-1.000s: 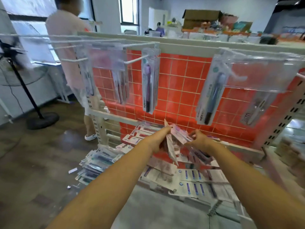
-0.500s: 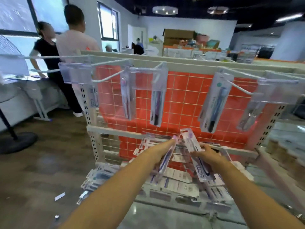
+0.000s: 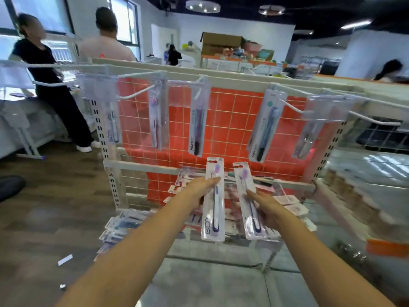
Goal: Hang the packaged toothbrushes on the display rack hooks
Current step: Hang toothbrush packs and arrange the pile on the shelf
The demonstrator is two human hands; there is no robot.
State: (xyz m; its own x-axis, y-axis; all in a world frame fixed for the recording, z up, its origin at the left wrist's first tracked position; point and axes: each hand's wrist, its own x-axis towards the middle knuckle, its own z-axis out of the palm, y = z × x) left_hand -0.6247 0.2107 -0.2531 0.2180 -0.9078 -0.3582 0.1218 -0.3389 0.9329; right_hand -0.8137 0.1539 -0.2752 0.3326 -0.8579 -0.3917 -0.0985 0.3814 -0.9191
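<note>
While both arms are reaching forward over the near edge of the display rack [image 3: 221, 168], each hand is holding one packaged toothbrush upright in front of the orange grid panel [image 3: 232, 120]. The left hand [image 3: 199, 191] is gripping the left toothbrush pack [image 3: 213, 200] along its left edge, with the thumb lying across the front of the card. The right hand [image 3: 269, 209] is gripping the right toothbrush pack [image 3: 249, 200] from its right side, the forefinger stretching over the front; this pack is leaning slightly to the left at the top. The two packs are standing just beside each other, apart by a narrow gap, with their hanging holes at the top and below the level of the hooks.

Farther up, white hooks [image 3: 141, 93] are sticking out toward the viewer from the rack's top rail, and several hanging packs [image 3: 198, 122] are dangling from them against the panel. Beneath the hands, loose packs [image 3: 290, 203] are lying in heaps on the lower shelf, and more are spilling at the near left [image 3: 120, 227]. Two people [image 3: 55, 85] are standing at the far left beyond the rack.
</note>
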